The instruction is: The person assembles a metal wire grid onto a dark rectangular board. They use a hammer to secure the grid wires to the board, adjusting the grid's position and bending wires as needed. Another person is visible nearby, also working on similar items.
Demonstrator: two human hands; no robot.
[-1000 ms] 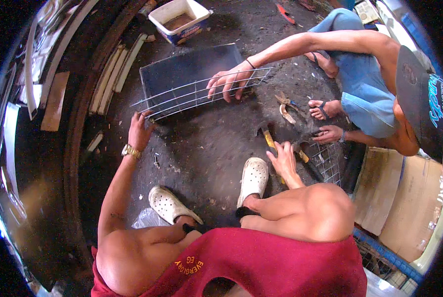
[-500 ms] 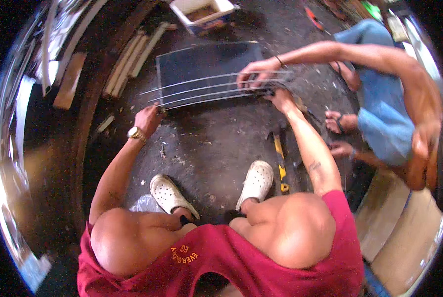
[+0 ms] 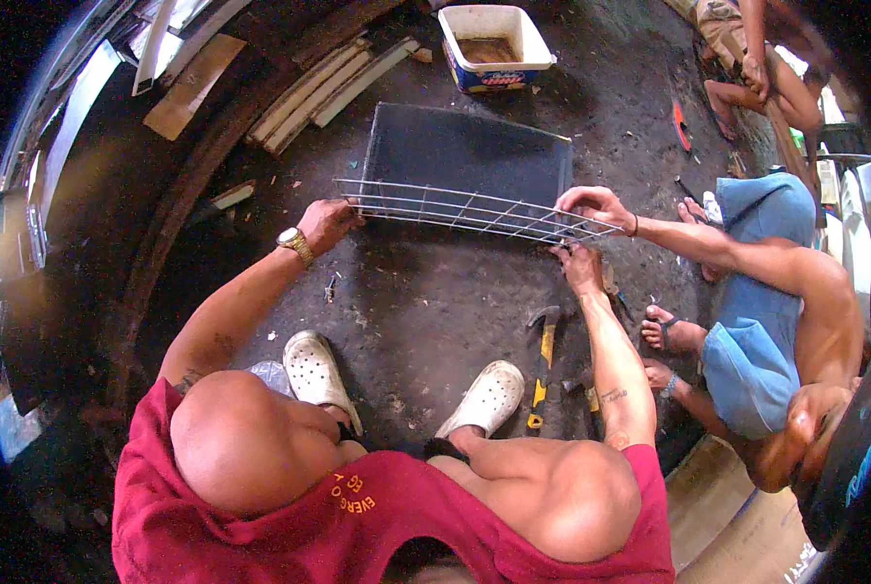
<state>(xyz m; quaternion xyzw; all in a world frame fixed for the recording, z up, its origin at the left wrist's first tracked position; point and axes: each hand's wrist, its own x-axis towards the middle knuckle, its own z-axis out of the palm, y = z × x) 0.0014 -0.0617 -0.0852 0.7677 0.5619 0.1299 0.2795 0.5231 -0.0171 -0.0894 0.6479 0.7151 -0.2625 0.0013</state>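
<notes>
Floor [image 3: 406, 292]: dark, littered
Wood strips [image 3: 311, 95]: far left
Left hand [image 3: 330, 224]: gripping wire grid [image 3: 463, 208]
Right hand [image 3: 580, 268]: gripping its right end

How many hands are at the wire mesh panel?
3: the person's left hand at the left end of the panel, right hand at its right end, a co-worker's hand just beyond that one. None seems hidden.
</notes>
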